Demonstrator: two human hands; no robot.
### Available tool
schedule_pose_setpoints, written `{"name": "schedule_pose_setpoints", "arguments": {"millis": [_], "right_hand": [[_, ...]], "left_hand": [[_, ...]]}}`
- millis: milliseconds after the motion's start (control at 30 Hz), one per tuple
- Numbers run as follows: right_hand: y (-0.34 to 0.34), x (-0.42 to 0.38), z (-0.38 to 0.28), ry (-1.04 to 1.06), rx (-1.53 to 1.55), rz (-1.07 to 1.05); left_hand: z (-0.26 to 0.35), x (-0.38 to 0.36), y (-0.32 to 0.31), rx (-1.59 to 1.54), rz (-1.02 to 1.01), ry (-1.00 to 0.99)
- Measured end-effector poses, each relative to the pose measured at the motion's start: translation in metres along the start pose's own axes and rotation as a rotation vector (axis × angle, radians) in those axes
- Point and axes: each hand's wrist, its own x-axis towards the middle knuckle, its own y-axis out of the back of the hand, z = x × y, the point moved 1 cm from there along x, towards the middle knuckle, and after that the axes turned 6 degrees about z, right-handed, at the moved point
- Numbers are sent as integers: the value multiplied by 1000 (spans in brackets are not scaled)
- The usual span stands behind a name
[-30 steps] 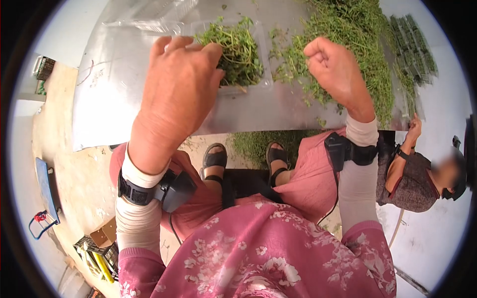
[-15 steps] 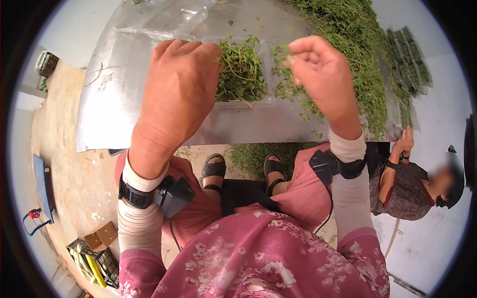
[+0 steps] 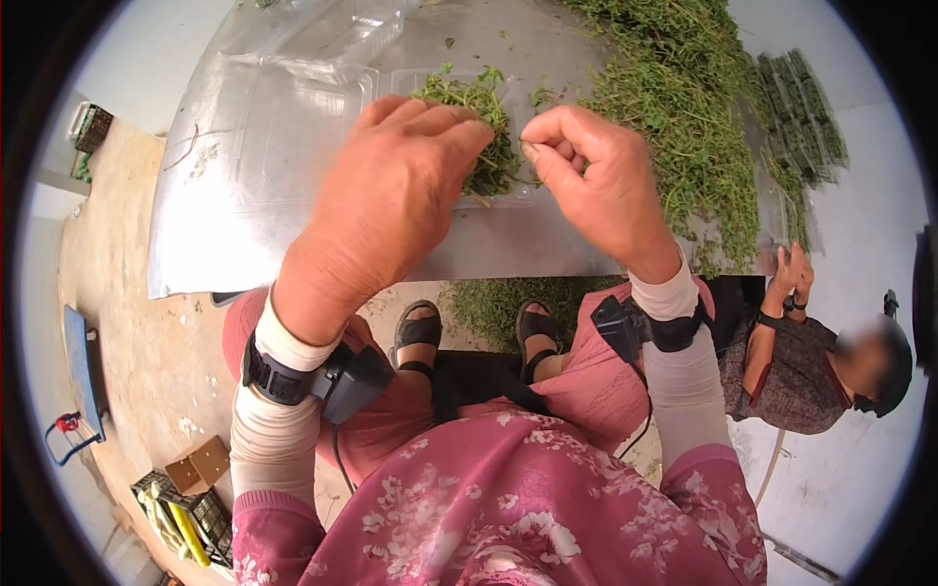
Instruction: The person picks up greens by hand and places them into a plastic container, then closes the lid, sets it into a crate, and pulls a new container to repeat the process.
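On the metal table point(image 3: 244, 225), directly in front of the person, stood a clear plastic tray point(image 3: 508, 190) filled with green herb sprigs point(image 3: 484, 132). Both hands were raised over this tray and almost met above it. The left hand point(image 3: 391, 195) hung palm down with its fingers bent, the fingertips point(image 3: 459, 122) touching the sprigs at the left part of the tray; whether it really held some sprigs I could not tell, because the back of the hand covered them. The right hand point(image 3: 596, 181) was curled nearly closed, thumb pressed against the first fingers, and it pinched something thin and green at the right edge of the tray, but this piece was too small to see well. To the right of the tray, a big loose pile of herbs point(image 3: 684, 117) covered the table, and behind it lay rows of packed trays point(image 3: 801, 107). An empty clear clamshell box point(image 3: 322, 49) lay on the table to the left and behind the filled tray. Each wrist carried a black band with a small device point(image 3: 347, 381). Below the table edge, 2 feet in black sandals point(image 3: 420, 332) rested on the floor, with spilled herbs between them. At the right edge, another person point(image 3: 811, 361) sat low beside the table.
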Motion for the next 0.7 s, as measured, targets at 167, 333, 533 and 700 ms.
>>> {"name": "schedule_pose_setpoints", "arguments": {"millis": [167,333,533,700], "right_hand": [[15,0,16,-180,15,21],[16,-2,-4,-83,46,-161],[-7,-13,-14,215,-27,-165],[-11,-18,-13,217,-45,-212]], "left_hand": [[1,-4,-3,69,-136,-5],[-1,-4,-2,26,-145,27],[-9,-2,-8,5,-154,36],[-10,-3,-11,18,-134,33]]}}
